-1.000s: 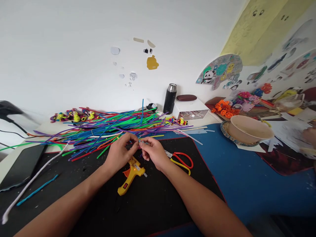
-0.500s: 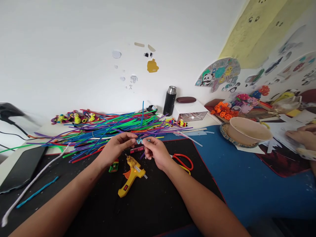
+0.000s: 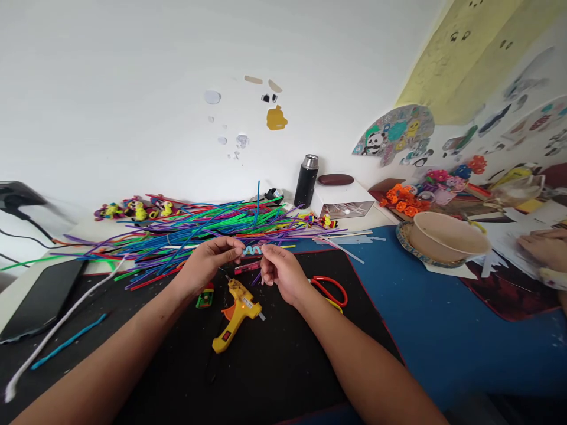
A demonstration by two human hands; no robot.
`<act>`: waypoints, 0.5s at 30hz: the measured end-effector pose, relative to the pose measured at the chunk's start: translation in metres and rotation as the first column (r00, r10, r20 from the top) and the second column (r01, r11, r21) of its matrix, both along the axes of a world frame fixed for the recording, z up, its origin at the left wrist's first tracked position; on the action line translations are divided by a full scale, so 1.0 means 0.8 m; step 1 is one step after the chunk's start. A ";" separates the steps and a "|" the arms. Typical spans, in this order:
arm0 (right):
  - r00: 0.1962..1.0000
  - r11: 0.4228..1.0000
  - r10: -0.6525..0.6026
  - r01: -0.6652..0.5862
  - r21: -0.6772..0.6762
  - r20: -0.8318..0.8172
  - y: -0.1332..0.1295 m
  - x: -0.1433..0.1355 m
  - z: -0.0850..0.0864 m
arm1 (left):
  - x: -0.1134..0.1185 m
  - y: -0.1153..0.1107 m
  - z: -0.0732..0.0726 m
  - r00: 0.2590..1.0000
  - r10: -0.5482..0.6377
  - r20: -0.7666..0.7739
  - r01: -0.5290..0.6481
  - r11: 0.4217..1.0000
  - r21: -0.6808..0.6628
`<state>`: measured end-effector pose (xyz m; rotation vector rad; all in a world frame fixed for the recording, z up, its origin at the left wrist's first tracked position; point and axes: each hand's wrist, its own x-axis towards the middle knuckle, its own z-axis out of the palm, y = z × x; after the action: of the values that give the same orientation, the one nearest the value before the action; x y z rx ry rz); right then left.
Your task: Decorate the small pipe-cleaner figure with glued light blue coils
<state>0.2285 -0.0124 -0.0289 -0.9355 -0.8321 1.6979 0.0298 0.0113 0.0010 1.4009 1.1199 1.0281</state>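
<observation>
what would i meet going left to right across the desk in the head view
flat black device → left hand → light-blue wavy piece → right hand → red-and-yellow-handled scissors → pinkish bowl → another person's hand

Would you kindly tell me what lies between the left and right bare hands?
In the head view, a pale blue wavy strip spans from the left hand to the right hand.

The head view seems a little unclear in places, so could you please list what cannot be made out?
- Head view: the ends of the light-blue strip, covered by the left hand and right hand.
- Head view: the blades of the scissors, behind the right hand.
- Head view: label text on the glue gun, too small.
</observation>
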 end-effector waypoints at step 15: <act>0.999 0.999 0.033 -0.034 0.019 0.016 -0.001 -0.002 -0.003 | 0.003 -0.009 0.006 0.969 -0.166 -0.181 0.175 0.984 0.034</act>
<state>0.2268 -0.0128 -0.0314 -0.9274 -0.8770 1.7106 0.0326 0.0043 0.0057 1.6239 1.0858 0.8257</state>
